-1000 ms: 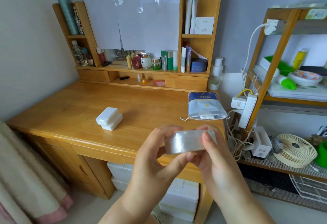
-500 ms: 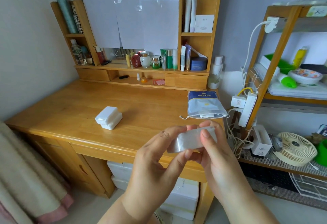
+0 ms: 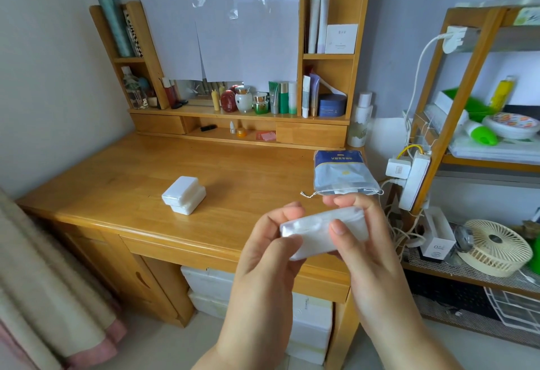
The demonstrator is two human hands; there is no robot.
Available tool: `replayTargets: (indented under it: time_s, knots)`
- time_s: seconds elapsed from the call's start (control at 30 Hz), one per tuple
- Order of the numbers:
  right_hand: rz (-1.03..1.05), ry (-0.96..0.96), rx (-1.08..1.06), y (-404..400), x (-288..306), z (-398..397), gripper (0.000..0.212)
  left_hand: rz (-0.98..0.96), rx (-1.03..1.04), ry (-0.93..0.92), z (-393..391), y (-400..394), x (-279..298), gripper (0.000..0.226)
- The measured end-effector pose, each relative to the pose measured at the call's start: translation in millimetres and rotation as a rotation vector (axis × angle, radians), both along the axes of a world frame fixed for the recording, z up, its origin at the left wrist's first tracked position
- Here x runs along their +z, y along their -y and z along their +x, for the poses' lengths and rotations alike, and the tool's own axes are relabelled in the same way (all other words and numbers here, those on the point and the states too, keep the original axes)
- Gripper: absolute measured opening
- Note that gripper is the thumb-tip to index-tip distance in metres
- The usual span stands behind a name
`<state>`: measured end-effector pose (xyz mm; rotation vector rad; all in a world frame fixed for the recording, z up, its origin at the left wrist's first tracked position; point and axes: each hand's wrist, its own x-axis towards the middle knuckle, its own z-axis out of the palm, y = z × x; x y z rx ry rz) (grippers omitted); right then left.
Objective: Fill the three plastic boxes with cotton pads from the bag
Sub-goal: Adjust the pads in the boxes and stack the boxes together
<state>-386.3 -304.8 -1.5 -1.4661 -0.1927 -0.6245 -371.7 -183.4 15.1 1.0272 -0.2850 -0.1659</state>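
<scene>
Both my hands hold a translucent white plastic box (image 3: 314,233) in the air above the desk's front edge. My left hand (image 3: 270,248) pinches its left end between thumb and fingers. My right hand (image 3: 355,232) grips its right end, thumb on the near face. The box is tilted, right end higher. Two more white plastic boxes (image 3: 184,195) lie stacked on the wooden desk (image 3: 117,182), lids closed. The blue and clear drawstring bag of cotton pads (image 3: 342,174) lies at the desk's right side, beyond my hands.
A wooden hutch (image 3: 242,118) with bottles and jars lines the back of the desk. A white bottle (image 3: 360,124) stands beside it. To the right is a shelf rack (image 3: 455,106) with a power strip (image 3: 413,179), cables and a small fan (image 3: 496,248). White boxes sit under the desk.
The box in my hands has tipped from nearly level to tilted, its right end up. My hands shifted slightly on it; the stacked boxes and bag stayed put.
</scene>
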Motion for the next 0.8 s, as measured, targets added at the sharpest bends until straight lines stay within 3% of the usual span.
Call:
replayTargets:
  time_s: [0.17, 0.3, 0.57, 0.67, 0.8]
  knots:
    - [-0.172, 0.08, -0.073, -4, 0, -1, 0.027, -0.027, 0.12, -0.038, -3, 7, 2, 0.022]
    - [-0.153, 0.103, -0.066, -3, -2, -1, 0.024, 0.044, 0.158, 0.023, -3, 8, 0, 0.034]
    - [-0.074, 0.028, -0.028, 3, 0, 2, 0.021, -0.004, -0.125, -0.028, 12, -9, -3, 0.027]
    - [0.065, -0.044, 0.005, 2, -2, 6, 0.023, 0.001, -0.207, 0.041, 14, -14, -4, 0.033]
    - [0.175, -0.109, 0.027, -1, -8, 10, 0.025, 0.257, -0.119, 0.299, 10, -15, -8, 0.038]
